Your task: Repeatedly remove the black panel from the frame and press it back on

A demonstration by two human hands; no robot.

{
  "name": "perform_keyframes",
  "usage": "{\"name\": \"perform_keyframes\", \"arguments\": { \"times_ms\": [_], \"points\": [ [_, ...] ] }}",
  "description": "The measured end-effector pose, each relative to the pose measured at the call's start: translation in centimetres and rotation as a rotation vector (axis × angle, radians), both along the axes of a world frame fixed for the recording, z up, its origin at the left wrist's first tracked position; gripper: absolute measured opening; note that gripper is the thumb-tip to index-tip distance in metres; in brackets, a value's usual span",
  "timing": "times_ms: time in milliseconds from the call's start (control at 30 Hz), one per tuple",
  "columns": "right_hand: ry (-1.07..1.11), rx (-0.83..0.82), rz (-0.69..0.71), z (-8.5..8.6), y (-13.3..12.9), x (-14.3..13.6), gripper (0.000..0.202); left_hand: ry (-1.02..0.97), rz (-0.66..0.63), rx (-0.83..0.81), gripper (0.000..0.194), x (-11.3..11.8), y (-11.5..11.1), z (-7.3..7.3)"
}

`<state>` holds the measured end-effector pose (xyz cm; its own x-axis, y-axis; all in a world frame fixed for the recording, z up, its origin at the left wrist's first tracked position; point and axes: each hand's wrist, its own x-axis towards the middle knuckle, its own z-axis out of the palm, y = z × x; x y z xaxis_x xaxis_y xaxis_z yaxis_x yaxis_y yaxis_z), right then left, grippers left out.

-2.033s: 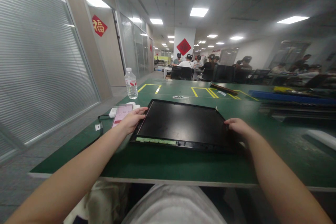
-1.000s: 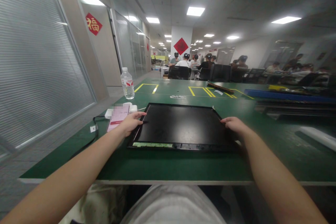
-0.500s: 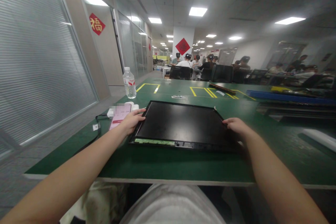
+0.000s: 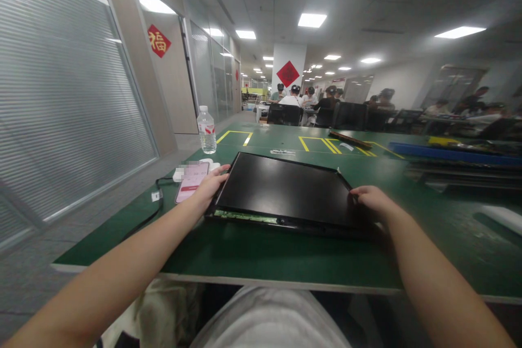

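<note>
Clock centred on panel (image 4: 285, 185); 12 = away from the wearer. Panel lies within frame (image 4: 318, 227), above the near part of tabletop (image 4: 261, 255); contact beneath unclear. Left hand (image 4: 212, 179) at the frame's 10 o'clock edge, right hand (image 4: 370, 198) at 3. Phone (image 4: 192, 180) at 9–10, just beside the left hand; cable (image 4: 157, 207) at 9, left of phone. Bottle (image 4: 207, 131) at 10–11, beyond phone. Small strip (image 4: 283, 152) at 12, near the frame. Tape outlines (image 4: 305, 144) at 11 to 1, farther back. Narrow bar (image 4: 349, 139) at 1, long bar (image 4: 444, 151) at 2, end bar (image 4: 503, 218) at 3. Chairs (image 4: 348, 116) beyond the tabletop, 12 to 1.
</note>
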<state>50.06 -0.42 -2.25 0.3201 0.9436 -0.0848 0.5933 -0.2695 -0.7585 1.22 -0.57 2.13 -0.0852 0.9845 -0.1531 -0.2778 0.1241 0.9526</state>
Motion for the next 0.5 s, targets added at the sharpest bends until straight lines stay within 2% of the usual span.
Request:
{"name": "perform_keyframes", "arguments": {
  "times_ms": [133, 267, 500],
  "points": [
    [0.028, -0.018, -0.019, -0.07, 0.17, 0.21, 0.044, -0.003, -0.033, 0.008, 0.079, -0.07, -0.17, -0.09],
    [0.050, -0.030, -0.035, 0.05, 0.09, 0.07, 0.043, -0.015, -0.064, 0.005, 0.077, 0.07, -0.33, 0.07],
    [0.029, 0.018, -0.012, 0.06, -0.30, -0.29, 0.035, 0.018, -0.133, 0.000, 0.037, 0.40, -0.74, 0.34]
  ]
}}
